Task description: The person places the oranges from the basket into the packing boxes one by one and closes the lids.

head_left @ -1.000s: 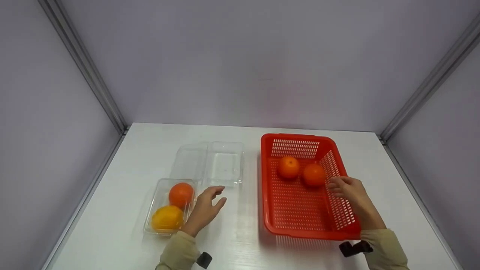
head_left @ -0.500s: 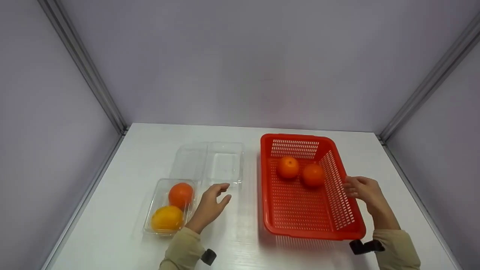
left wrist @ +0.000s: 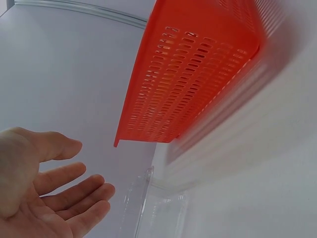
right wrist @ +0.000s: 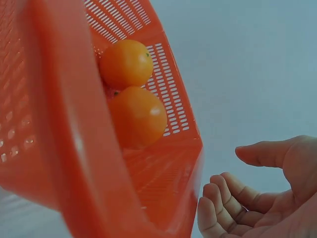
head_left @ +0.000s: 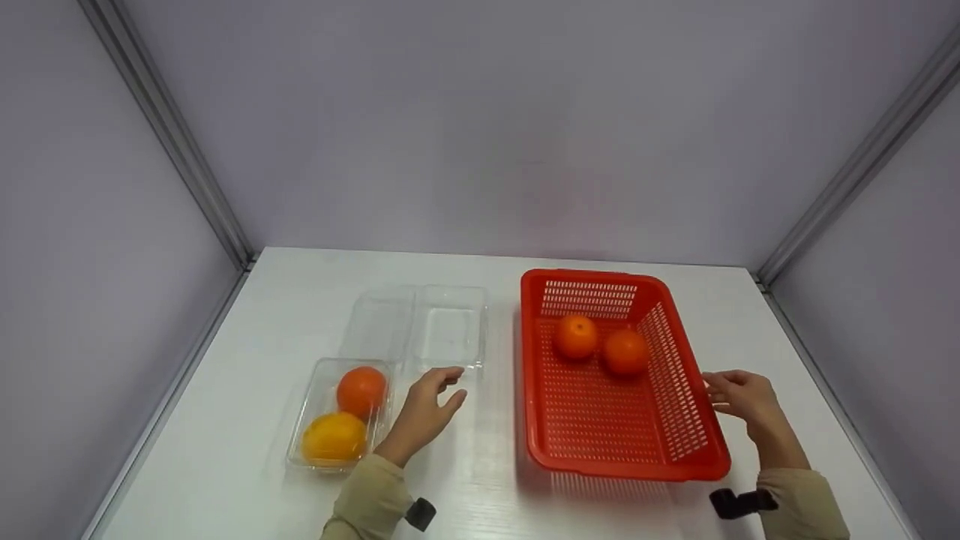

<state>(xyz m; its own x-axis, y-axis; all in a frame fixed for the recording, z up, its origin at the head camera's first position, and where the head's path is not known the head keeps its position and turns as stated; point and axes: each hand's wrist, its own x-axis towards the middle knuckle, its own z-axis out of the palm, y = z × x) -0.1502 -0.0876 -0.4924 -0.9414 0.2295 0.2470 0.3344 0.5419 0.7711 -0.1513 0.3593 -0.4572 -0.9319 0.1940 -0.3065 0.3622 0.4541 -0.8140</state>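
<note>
My left hand [head_left: 421,412] hovers between the two clear plastic boxes and the red basket, fingers relaxed and holding nothing. In the left wrist view its palm [left wrist: 34,208] shows bare. My right hand [head_left: 744,394] is beside the right rim of the red plastic basket [head_left: 534,390], fingers loosely bent with nothing between them. Two oranges [head_left: 576,336] lie in the far part of the basket; the right wrist view shows the nearer orange [right wrist: 138,118] beside the other. By the left forearm, a clear box [head_left: 319,386] holds an orange [head_left: 361,391] and a yellow lemon-shaped fruit [head_left: 334,438].
Behind the left hand lies an unfilled clear clamshell box [head_left: 450,330] with its lid [head_left: 379,322] folded out to the left. Everything stands on a white table [head_left: 480,502]. Grey panels [head_left: 480,135] wall it in at the back and both sides.
My right hand has moved from over the basket's right side out past its rim and slightly nearer. My left hand has shifted slightly right and away. The fruit has stayed put.
</note>
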